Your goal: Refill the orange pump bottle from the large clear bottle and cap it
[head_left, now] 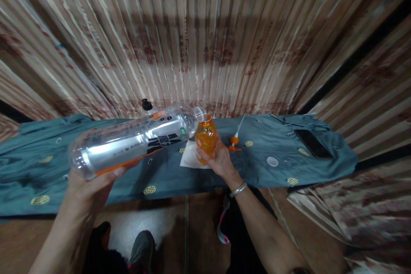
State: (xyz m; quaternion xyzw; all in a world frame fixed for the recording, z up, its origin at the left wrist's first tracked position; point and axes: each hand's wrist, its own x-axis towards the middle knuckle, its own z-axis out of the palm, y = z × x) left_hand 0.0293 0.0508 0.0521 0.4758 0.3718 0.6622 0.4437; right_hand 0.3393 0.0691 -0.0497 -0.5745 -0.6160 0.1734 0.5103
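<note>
My left hand (96, 184) is closed around the base end of a large clear plastic bottle (112, 150) with a silver label. The bottle is tipped nearly flat, its open neck at the mouth of a small orange bottle (207, 135). My right hand (221, 160) grips that orange bottle, which stands about upright over a white tissue or cloth (190, 156). Whether liquid is flowing I cannot tell. To the right of my right hand lies an orange pump top (234, 141) with a whitish tube. A black pump-like top (147, 104) shows partly behind the large bottle.
A blue-green patterned cloth (167, 175) covers the narrow table. A black phone (313, 143) lies at its right end, with a pale round disc (272, 161) nearer the middle. Striped curtains (205, 43) hang close behind and at the sides.
</note>
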